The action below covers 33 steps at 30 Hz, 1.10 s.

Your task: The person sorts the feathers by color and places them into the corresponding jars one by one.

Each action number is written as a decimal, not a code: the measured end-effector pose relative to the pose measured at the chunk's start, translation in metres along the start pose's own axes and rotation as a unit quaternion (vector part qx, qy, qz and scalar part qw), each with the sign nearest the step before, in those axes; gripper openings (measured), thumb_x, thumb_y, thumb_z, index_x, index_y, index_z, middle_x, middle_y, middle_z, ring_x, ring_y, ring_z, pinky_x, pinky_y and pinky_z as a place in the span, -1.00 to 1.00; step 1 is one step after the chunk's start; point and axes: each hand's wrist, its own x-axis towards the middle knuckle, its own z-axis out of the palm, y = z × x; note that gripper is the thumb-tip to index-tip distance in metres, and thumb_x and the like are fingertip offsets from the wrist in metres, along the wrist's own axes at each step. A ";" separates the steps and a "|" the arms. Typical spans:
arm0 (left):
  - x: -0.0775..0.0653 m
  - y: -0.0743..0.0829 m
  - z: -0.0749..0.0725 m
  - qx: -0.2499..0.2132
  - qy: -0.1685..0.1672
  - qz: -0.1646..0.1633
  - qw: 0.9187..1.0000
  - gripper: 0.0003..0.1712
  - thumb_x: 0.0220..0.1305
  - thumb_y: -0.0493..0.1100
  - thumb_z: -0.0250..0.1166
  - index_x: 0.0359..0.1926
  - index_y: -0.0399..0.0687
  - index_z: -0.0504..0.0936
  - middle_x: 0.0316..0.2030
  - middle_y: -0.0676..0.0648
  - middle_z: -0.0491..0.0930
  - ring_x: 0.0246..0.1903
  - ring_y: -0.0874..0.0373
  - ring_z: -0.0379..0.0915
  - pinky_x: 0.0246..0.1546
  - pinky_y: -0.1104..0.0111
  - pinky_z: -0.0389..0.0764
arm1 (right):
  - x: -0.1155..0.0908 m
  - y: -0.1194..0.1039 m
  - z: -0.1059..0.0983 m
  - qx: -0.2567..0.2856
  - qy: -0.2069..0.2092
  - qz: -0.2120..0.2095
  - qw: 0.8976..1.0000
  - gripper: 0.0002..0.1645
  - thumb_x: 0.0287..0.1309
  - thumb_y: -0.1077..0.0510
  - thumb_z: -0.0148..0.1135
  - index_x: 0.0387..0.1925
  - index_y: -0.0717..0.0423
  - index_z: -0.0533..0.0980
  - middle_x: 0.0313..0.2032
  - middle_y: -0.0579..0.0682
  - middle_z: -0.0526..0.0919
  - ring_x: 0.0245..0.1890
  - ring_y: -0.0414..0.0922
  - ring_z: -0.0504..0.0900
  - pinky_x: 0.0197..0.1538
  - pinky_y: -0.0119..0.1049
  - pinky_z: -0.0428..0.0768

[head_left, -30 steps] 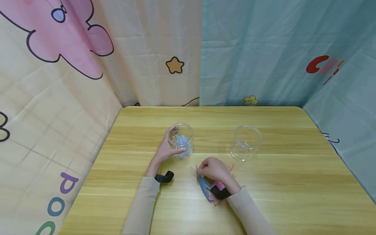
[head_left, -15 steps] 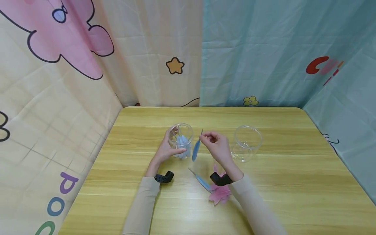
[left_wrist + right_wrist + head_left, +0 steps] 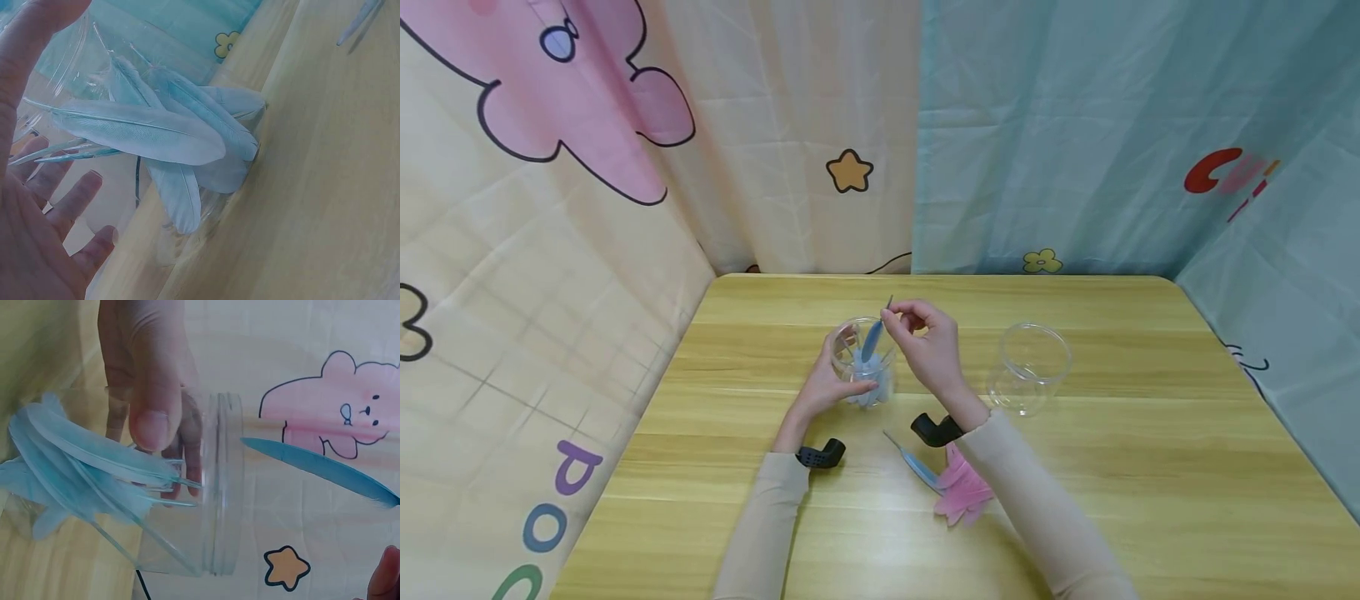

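Note:
With thumb and fingers around it, my left hand (image 3: 822, 390) steadies an upright clear plastic jar (image 3: 224, 547). Several pale blue feathers (image 3: 144, 131) stand and lean inside, their quills toward the mouth. My right hand (image 3: 931, 343) pinches a darker blue feather (image 3: 872, 342) by the quill, between thumb and fingertips. This feather hangs tip down over the jar's mouth in the head view; the right wrist view shows its tip (image 3: 250, 444) just outside the rim. Nearer to me on the table lie another blue feather (image 3: 919, 469) and a bunch of pink feathers (image 3: 962, 493), partly behind the right forearm.
A second clear jar (image 3: 992, 383), with no feathers in it, stands to the right on the wooden table (image 3: 1150, 467). Printed curtains (image 3: 1037, 125) close off the back and both sides. Each wrist wears a black camera mount (image 3: 822, 454).
My right hand has lifted a blue feather off the table and carried it up and leftward to the held jar's mouth. The left hand and both jars stay in place.

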 end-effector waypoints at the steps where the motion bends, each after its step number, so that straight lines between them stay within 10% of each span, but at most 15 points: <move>1: 0.000 0.000 0.000 0.001 -0.001 -0.001 1.000 0.16 -0.11 -0.09 0.57 0.41 0.20 0.01 0.34 -0.08 0.17 0.31 0.01 0.05 0.19 -0.12 0.13 | 0.000 0.001 0.002 -0.002 -0.008 -0.002 1.000 -0.88 0.13 0.23 0.33 -0.33 0.24 0.64 -0.59 0.00 0.46 -0.53 -0.10 0.38 -0.39 -0.35 0.35; 18: -0.009 0.036 -0.002 -0.001 -0.019 -0.001 1.000 0.11 -0.02 -0.25 0.50 0.43 -0.11 -0.03 0.37 -0.18 0.12 0.33 -0.09 0.02 0.20 -0.04 0.19 | -0.012 0.014 -0.012 -0.208 -0.159 0.059 0.963 -0.74 0.17 -0.04 0.29 -0.43 0.05 0.67 -0.61 -0.17 0.51 -0.61 -0.21 0.41 -0.56 -0.32 0.35; 22: -0.007 0.037 -0.003 -0.007 -0.023 0.003 1.000 0.12 -0.04 -0.29 0.50 0.43 -0.15 -0.04 0.36 -0.22 0.11 0.32 -0.10 0.02 0.19 -0.04 0.20 | -0.018 0.013 -0.028 -0.249 -0.259 0.101 0.928 -0.72 0.15 -0.07 0.30 -0.52 0.01 0.64 -0.66 -0.19 0.48 -0.66 -0.22 0.37 -0.58 -0.33 0.32; 28: 0.000 0.011 -0.002 -0.012 -0.015 -0.004 1.000 0.17 -0.07 -0.26 0.53 0.44 -0.01 -0.04 0.38 -0.14 0.10 0.34 -0.05 -0.01 0.22 -0.06 0.13 | -0.039 0.019 -0.040 -0.328 -0.413 0.140 0.838 -0.68 0.01 -0.18 0.37 -0.64 -0.10 0.56 -0.68 -0.26 0.47 -0.66 -0.27 0.37 -0.58 -0.36 0.32; 33: 0.001 0.001 -0.001 -0.013 -0.006 0.006 1.000 0.17 -0.10 -0.17 0.56 0.43 0.11 0.00 0.36 -0.04 0.14 0.33 0.03 0.02 0.22 -0.06 0.14 | -0.058 0.027 -0.034 -0.361 -0.448 0.162 0.802 -0.63 -0.13 -0.20 0.45 -0.72 -0.13 0.52 -0.70 -0.28 0.46 -0.64 -0.26 0.38 -0.55 -0.34 0.35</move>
